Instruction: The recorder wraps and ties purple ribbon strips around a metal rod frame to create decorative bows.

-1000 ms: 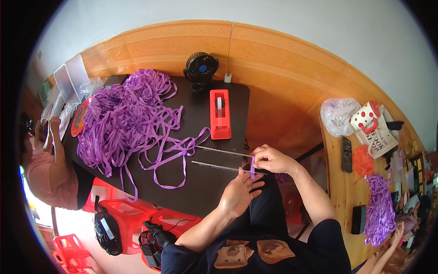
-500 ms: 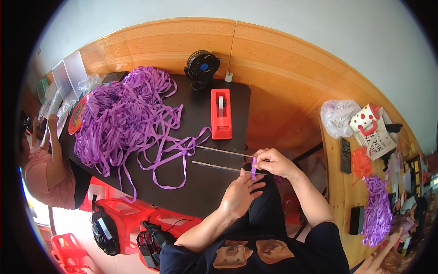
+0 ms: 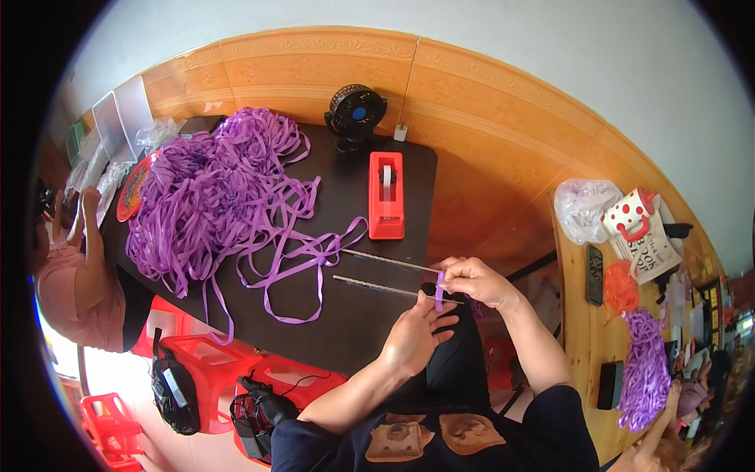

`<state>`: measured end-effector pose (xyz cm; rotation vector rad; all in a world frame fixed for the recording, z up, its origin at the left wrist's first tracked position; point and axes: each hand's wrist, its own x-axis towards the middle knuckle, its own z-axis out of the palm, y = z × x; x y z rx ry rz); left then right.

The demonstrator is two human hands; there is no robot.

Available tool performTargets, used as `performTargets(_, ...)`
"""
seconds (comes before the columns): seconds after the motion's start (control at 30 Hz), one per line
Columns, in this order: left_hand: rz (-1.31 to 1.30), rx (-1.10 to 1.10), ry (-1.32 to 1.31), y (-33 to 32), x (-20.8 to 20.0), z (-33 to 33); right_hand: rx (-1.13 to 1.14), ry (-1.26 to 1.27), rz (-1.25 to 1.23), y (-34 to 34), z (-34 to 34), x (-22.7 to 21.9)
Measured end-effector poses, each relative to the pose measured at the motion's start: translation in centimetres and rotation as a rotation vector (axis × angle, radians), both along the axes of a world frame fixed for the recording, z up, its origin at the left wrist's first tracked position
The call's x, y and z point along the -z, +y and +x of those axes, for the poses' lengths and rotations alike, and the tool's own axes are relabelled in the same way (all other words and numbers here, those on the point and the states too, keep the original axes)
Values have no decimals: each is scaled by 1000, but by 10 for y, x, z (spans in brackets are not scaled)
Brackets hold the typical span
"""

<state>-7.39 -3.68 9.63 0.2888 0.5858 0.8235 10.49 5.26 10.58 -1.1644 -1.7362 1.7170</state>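
Observation:
Two thin rods [image 3: 385,259] stick out side by side past the right edge of the dark table, with a short band of purple ribbon [image 3: 440,296] wrapped across their ends. At the far rod's end, my right hand [image 3: 481,282] is closed, its thumb and fingertips pinching the ribbon. My left hand [image 3: 414,336] lies just below the near rod, palm up, with its fingers stretched and apart. Its thumb tip is against the ribbon or the rod; which one is hard to see. A large tangled heap of purple ribbon [image 3: 197,204] covers the table's left side, and loose loops trail toward the rods.
A red tape dispenser [image 3: 386,212] and a small black fan [image 3: 356,116] stand on the dark table [image 3: 346,334]. Red stools [image 3: 208,377] with black bags are below it. On the right, a wooden table [image 3: 578,338] holds a spotted mug [image 3: 629,212], phone and ribbon. Other people sit at both sides.
The view has shifted slightly. My hands stay at the rod ends, and the ribbon band there now sits closer around both rods.

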Motion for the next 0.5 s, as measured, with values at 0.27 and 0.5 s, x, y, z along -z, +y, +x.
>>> performTargets(0.27, -9, -4, 5, 0, -1, 1, -32, -37, 62, 4, 3, 8)
performTargets(0.5, -7, -7, 3, 0, 0, 1, -44, -73, 143, 6, 0, 8)
